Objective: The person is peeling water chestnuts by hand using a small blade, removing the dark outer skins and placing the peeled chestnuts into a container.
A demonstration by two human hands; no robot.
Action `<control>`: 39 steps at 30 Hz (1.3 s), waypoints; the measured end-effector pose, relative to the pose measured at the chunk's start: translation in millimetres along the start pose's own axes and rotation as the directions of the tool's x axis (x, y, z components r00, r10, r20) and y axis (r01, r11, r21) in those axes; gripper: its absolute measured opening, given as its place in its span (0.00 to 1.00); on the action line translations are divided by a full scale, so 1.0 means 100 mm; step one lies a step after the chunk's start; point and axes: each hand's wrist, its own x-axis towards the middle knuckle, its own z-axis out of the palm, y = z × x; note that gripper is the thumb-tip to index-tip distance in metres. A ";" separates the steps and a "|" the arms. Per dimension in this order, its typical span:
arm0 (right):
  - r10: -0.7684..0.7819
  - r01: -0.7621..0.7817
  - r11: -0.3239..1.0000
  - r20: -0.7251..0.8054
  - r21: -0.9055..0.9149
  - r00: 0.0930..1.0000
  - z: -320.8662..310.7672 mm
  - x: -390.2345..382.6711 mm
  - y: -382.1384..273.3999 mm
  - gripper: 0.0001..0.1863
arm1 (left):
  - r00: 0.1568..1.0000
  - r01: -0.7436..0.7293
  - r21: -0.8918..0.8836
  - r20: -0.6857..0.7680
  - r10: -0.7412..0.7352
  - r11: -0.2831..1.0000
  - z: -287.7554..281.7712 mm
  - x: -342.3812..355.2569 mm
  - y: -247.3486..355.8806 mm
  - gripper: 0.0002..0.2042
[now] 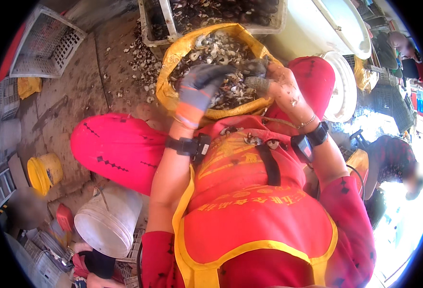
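Left gloved hand (201,86): fingers extended, blurred; I cannot tell what it grips. Right hand (282,85): fingers curled, any content hidden. Beneath both: shell pieces (221,54) in a yellow sack (177,52), apparently well filled. Beyond the grip: dark shells (221,12) in a crate (282,17), seemingly remaining.

A yellow sack (174,50) sits far, near the middle, mouth wide open, holding many loose pale and dark shells (221,52).

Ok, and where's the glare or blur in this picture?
Head view throughout: glare burns much of the lower right white; a co-worker's head there is blurred, as is a dark round patch at left; the left hand looks slightly smeared.
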 end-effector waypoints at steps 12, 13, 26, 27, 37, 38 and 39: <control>0.066 -0.069 0.996 0.048 0.059 0.997 0.06 -0.03 -0.26 0.19 | 0.993 0.010 -0.061 -0.114 -0.016 0.998 0.03 -0.02 -0.02 0.12; 0.046 -0.051 0.989 0.039 0.138 0.998 0.09 -0.05 -0.27 0.19 | 0.980 0.101 -0.200 -0.151 -0.132 0.975 -0.01 0.00 -0.20 0.13; -0.068 0.093 0.973 -0.123 0.210 0.990 0.02 0.07 -0.02 0.24 | 0.979 0.052 -0.107 -0.191 -0.072 0.993 0.09 -0.03 0.02 0.11; -0.100 0.126 0.972 -0.136 0.199 0.986 0.02 0.08 -0.01 0.24 | 0.977 0.076 -0.139 -0.189 -0.102 0.987 0.11 -0.04 0.02 0.11; -0.310 0.275 0.947 -0.244 -0.167 0.919 0.12 0.21 0.10 0.23 | 0.919 0.321 -0.413 -0.083 -0.386 0.852 0.13 -0.08 0.04 0.09; -0.399 0.314 0.882 -0.201 -0.352 0.895 0.06 0.21 0.16 0.22 | 0.910 0.358 -0.405 -0.050 -0.411 0.841 0.08 -0.08 0.06 0.10; -0.478 0.346 0.780 -0.138 -0.522 0.867 0.01 0.20 0.19 0.22 | 0.900 0.394 -0.396 -0.017 -0.436 0.829 0.02 -0.08 0.09 0.10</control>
